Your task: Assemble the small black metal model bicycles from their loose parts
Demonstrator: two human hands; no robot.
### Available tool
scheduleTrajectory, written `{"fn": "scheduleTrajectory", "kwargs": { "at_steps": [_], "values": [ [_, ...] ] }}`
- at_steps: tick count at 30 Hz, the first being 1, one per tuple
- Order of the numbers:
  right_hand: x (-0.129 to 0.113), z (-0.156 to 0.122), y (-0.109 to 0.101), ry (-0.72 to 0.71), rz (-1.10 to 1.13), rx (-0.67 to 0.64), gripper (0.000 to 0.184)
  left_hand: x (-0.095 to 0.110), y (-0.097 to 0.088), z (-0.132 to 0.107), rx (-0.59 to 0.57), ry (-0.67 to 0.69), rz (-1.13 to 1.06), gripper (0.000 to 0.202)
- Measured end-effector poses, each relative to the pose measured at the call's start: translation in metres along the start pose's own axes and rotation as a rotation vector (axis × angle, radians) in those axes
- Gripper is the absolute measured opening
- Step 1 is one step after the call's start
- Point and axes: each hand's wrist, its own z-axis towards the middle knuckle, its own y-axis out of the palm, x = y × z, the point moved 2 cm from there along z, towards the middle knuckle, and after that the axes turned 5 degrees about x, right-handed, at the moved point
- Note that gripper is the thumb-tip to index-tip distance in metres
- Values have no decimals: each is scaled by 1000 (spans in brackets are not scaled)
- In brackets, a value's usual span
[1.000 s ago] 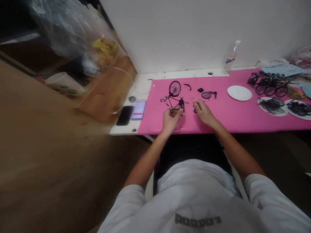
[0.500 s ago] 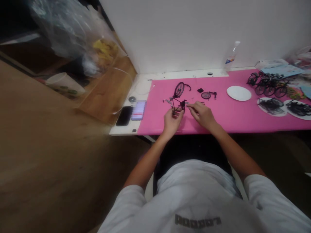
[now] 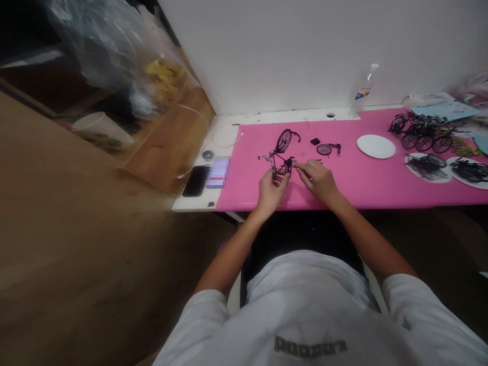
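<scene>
My left hand [image 3: 270, 192] is closed around the lower part of a small black model bicycle frame [image 3: 280, 155], held upright over the pink mat [image 3: 343, 178]; one spoked wheel sits at its far end. My right hand [image 3: 318, 178] is at the frame's right side with its fingertips pinched together on a small part against the frame; what they hold is too small to name. A loose small wheel with a fork [image 3: 328, 149], a little black piece [image 3: 314, 141] and a curved black piece [image 3: 295, 135] lie on the mat just beyond.
A white disc [image 3: 375, 146], two plates of black parts [image 3: 427, 166] and several finished model bikes [image 3: 423, 136] lie to the right. A plastic bottle [image 3: 364, 90] stands against the wall. A phone [image 3: 194, 181] and a lit device [image 3: 217, 172] lie left of the mat.
My left hand lifted and turned the bike frame upright from lying on the mat. My right hand moved left from the mat and closed in on the frame's side.
</scene>
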Motion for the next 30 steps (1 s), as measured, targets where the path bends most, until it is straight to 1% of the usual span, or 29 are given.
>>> {"fn": "scheduleTrajectory", "kwargs": {
  "at_steps": [4, 8, 11, 15, 20, 25, 28, 30],
  "values": [
    [0, -1, 1, -19, -39, -12, 28, 2, 0, -1, 2, -19, -4, 24],
    [-1, 0, -1, -49, -62, 7, 27, 5, -1, 0, -11, 7, 20, 22],
    [-1, 1, -1, -40, -58, 0, 26, 6, -2, 1, -15, 16, 22, 22],
    [-1, 1, 0, -30, -46, -9, 26, 5, -3, 2, -10, -3, 11, 24],
    [-3, 1, 0, -32, -31, -9, 27, 2, -4, 2, -22, 30, 29, 23],
    [-3, 0, -1, -74, -56, 34, 26, 3, -3, 0, -41, 77, 78, 21],
    [-2, -1, 0, -88, -75, 67, 25, 2, -2, 0, -42, 59, 75, 22],
    [-2, -1, 0, -76, -77, 60, 25, 1, -1, 0, -50, 47, 69, 24]
  ]
}}
